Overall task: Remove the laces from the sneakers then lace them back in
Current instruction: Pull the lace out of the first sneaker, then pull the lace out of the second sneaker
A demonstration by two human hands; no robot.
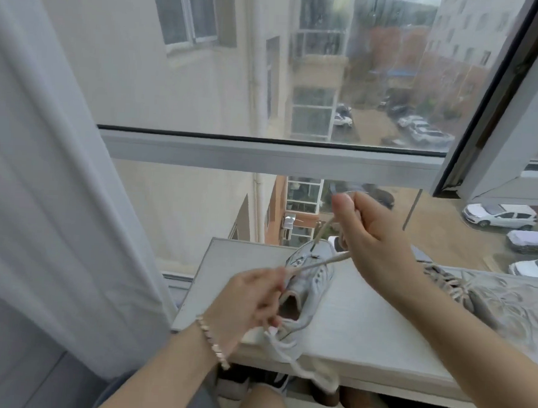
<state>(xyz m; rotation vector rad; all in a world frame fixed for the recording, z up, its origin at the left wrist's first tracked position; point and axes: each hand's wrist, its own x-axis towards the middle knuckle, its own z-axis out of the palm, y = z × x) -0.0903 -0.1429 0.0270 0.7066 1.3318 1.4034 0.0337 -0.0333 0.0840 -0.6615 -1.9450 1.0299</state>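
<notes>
A pale grey sneaker (312,274) lies on the white windowsill (364,327), toe pointing away toward the glass. My left hand (250,299) sits at the shoe's heel opening and pinches one strand of the off-white lace (317,262). My right hand (371,240) is raised above the toe and grips the other strand, pulled taut up from the eyelets. A loose tail of lace (297,358) hangs over the sill's front edge. The second sneaker (462,292), still laced, lies to the right, partly behind my right forearm.
A white curtain (58,224) hangs at the left beside the sill. The window frame's crossbar (264,155) runs just beyond the shoes, with an opened sash (489,137) at the right. My knees and dark shoes show below the sill.
</notes>
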